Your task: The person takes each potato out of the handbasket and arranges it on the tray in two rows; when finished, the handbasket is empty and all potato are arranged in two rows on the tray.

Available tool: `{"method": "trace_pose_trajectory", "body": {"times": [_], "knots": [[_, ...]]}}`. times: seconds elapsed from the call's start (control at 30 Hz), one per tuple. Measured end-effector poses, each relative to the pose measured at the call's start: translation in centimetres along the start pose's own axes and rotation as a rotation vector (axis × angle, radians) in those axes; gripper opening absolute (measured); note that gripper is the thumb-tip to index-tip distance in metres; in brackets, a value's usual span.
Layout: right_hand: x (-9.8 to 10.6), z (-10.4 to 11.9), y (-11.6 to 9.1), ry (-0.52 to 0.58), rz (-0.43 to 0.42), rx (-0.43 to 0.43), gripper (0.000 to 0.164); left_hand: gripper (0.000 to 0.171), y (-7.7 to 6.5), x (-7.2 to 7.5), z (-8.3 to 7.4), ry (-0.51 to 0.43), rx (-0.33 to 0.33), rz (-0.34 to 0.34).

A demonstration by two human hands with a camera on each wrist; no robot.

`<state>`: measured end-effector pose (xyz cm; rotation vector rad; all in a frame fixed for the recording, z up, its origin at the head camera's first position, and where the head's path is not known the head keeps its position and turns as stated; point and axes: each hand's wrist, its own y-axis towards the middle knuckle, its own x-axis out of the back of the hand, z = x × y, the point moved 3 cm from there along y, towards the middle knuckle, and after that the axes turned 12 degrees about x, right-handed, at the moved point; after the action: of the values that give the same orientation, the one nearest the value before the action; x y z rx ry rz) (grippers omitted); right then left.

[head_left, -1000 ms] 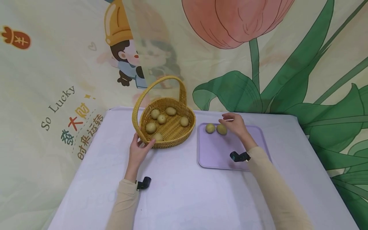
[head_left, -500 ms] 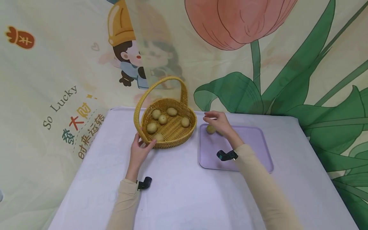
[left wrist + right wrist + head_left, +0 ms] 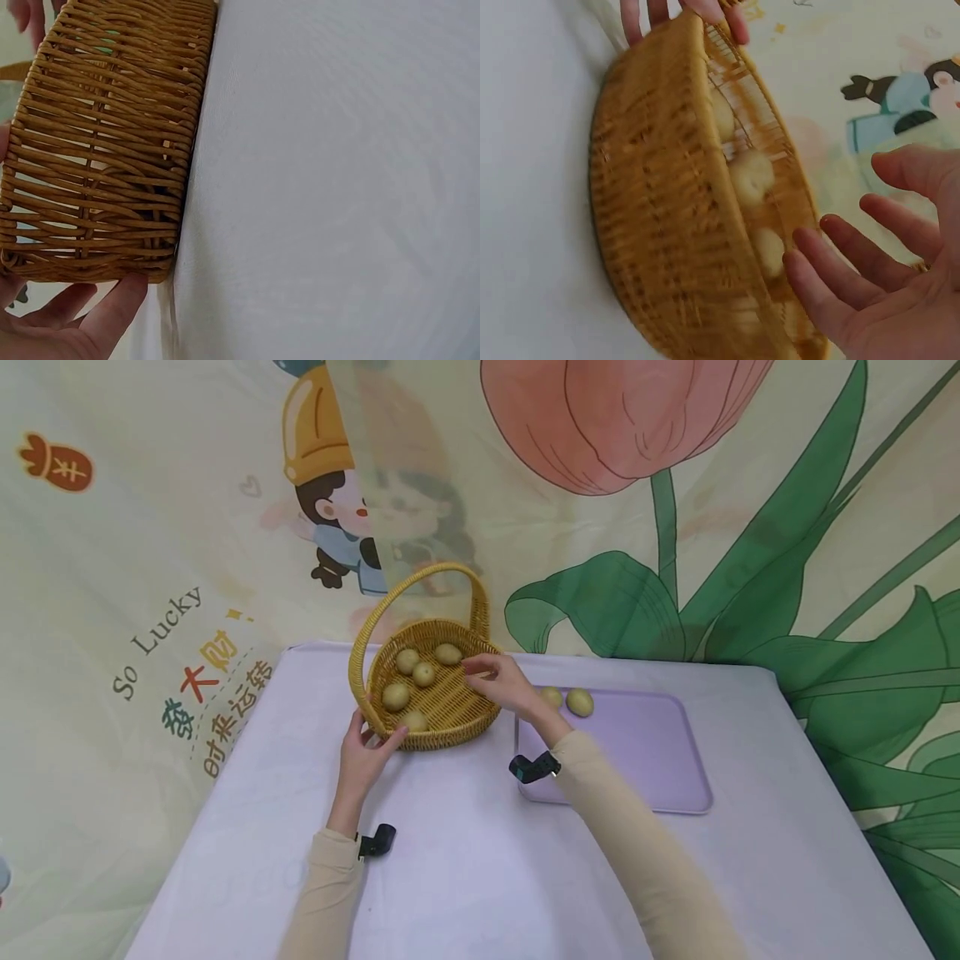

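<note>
My left hand [image 3: 365,753] holds the wicker basket [image 3: 459,735] at its front left, thumb at the rim and fingers against the outer wall. The left wrist view shows its fingertips under the woven side [image 3: 112,165]. Several yellow-brown potatoes [image 3: 396,696] lie inside the basket. Over the basket's right rim hovers my right hand [image 3: 504,683], hiding part of the inside. Its fingers [image 3: 840,262] are spread and loosely bent in the right wrist view, with nothing between them. Two more potatoes [image 3: 580,702] rest on a purple tray [image 3: 637,752], one partly behind the right hand.
The basket's tall arched handle [image 3: 375,610] rises over its left and back. A white cloth [image 3: 450,860] covers the table, and a printed curtain [image 3: 585,527] hangs right behind it.
My right hand has moved left, from above the potatoes on the tray to the basket's right side, uncovering one potato on the tray. The left hand keeps its place on the basket.
</note>
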<state>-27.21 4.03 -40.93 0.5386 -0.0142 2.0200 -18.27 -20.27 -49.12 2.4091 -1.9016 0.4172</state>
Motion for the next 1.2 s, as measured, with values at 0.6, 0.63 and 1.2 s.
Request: {"method": "trace_pose_trajectory", "body": {"times": [0.6,0.63,1.2], "knots": [[-9.1,0.1,2.2,-0.234,0.258,-0.148,0.039,0.081,-0.4,0.0,-0.7,-0.023,0.028,0.027],[-9.2,0.2,2.3,-0.243,0.266,-0.151,0.039,0.082,-0.4,0.0,-0.7,-0.023,0.024,0.027],[-9.8,-0.1,2.8,-0.382,0.312,-0.193,0.041,0.082,-0.2,-0.1,-0.2,0.003,0.01,-0.001]]}}
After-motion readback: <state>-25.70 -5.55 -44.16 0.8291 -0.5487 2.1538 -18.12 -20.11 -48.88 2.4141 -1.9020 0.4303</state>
